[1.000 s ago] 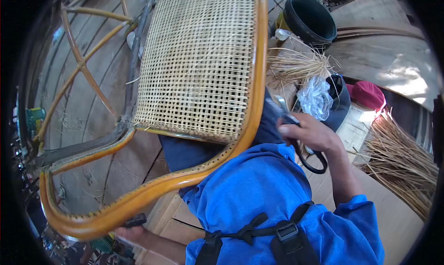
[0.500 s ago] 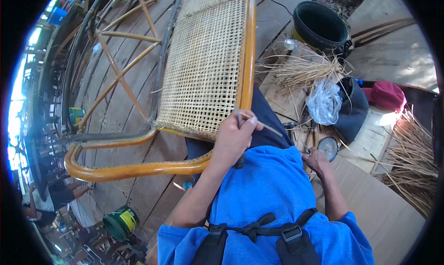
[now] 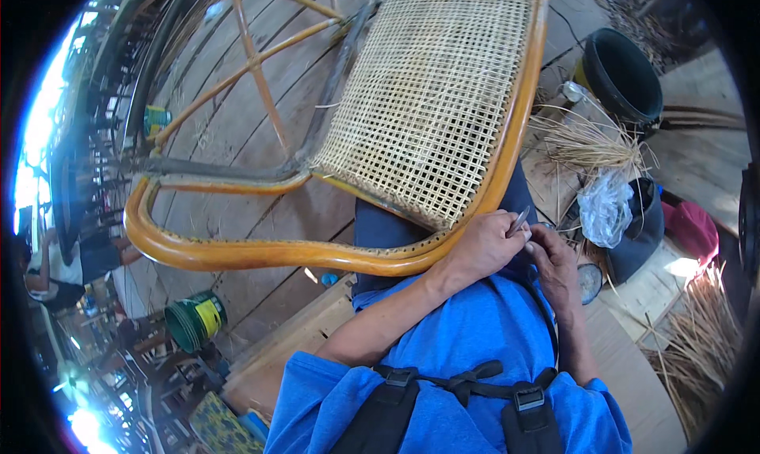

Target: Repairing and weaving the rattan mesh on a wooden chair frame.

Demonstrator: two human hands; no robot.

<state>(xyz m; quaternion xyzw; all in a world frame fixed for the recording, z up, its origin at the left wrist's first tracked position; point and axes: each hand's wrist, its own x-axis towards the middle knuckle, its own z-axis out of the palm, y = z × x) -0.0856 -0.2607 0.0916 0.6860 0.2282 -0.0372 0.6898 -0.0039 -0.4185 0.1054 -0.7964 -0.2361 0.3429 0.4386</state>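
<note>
The left hand (image 3: pixel 489 244) has its grip pinched narrow on a slim pointed metal tool (image 3: pixel 518 221), just beside the lower right corner of a woven cane panel (image 3: pixel 427 106). The right hand (image 3: pixel 556 268) is close beside it with fingers curled; what its grip holds, if anything, I cannot tell from this angle. The panel's rattan chair frame (image 3: pixel 293 256) lies across the person's thighs, its curved rail passing next to the left hand. On the right, a light wooden board (image 3: pixel 643 300) has a round tin (image 3: pixel 590 284) by its left edge, a clear plastic bag (image 3: pixel 606 208) and a maroon cap (image 3: pixel 693 232) toward its far edge, and a thick bundle of cane strands (image 3: pixel 698 343) along its right edge. A green bucket (image 3: pixel 195 321) is on the plank floor (image 3: pixel 253 303).
</note>
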